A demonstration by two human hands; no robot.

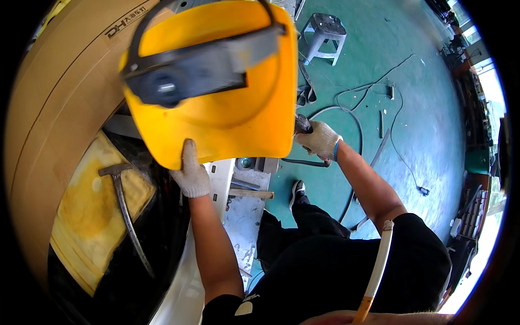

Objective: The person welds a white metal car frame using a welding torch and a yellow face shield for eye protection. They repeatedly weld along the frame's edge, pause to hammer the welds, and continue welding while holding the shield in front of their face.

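Observation:
A yellow welding mask fills the upper middle, its inner side toward me, with a dark headband and adjusting knob. My left hand, in a pale knitted glove, grips the mask's lower edge; the thumb lies on the inner face and the fingers are hidden behind. To the right of the mask, my gloved right hand is closed around a dark-handled tool that looks like a welding torch. The mask covers the torch's front part.
A hammer rests on a yellowish panel at left, beside a large cardboard box. Metal pieces lie on a workbench. Cables and strips trail over the green floor near a stool. A cigarette juts up at the bottom.

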